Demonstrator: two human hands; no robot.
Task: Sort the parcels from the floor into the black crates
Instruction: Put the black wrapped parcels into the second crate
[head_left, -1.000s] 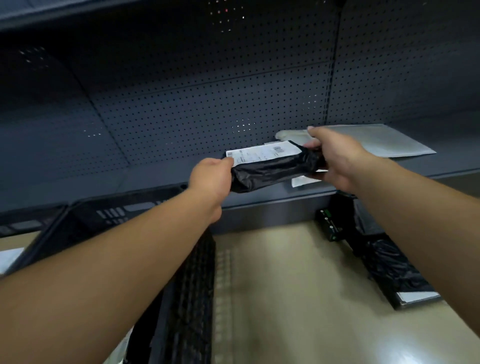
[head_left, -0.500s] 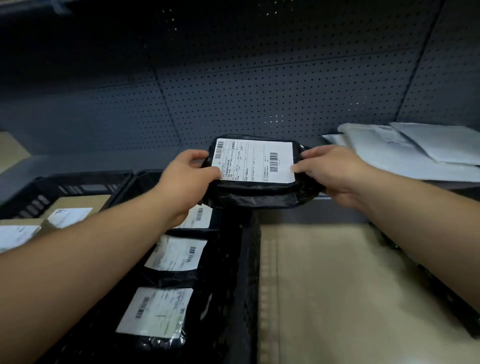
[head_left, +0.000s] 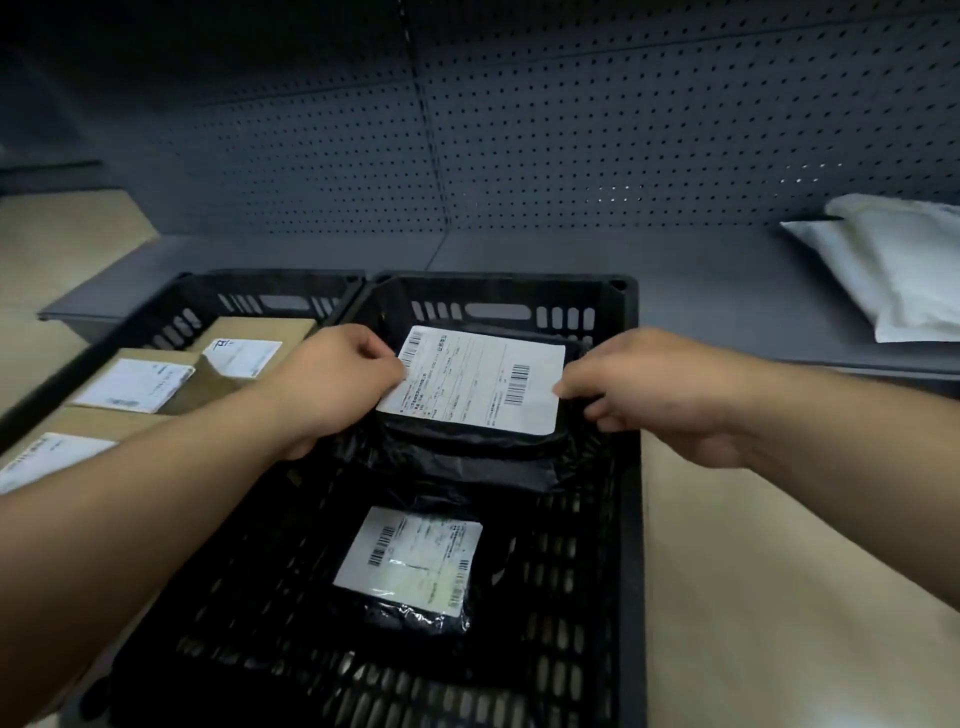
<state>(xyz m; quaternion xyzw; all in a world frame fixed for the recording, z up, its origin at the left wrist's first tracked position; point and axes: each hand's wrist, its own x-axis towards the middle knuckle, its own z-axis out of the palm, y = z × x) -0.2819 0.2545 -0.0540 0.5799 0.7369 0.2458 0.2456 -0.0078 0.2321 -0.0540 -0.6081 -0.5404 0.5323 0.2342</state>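
Two black crates (head_left: 628, 467) sit side by side on the pale floor (head_left: 779, 597), their far ends against a dark shelf (head_left: 675, 291). Nearest in the right crate lies a black bagged parcel (head_left: 410, 566) with its white label facing up. Just beyond it, at the far end of the same crate, a second black parcel (head_left: 475, 387) lies label up on crumpled black wrapping, and both hands are on it. The left hand (head_left: 332, 384) has its fingers curled at the parcel's left edge, pinching it beside the label corner. The right hand (head_left: 660, 389) has curled fingers at the right edge, fingertips touching the label's near right corner; whether it grips or only touches cannot be told. The left crate (head_left: 270, 296) holds brown cardboard boxes (head_left: 208, 374) with white labels, partly hidden by the left forearm. Farther right, on the shelf, white padded mailers (head_left: 893, 270) lie stacked, well apart from the crates. A perforated back panel (head_left: 571, 145) rises behind the shelf.
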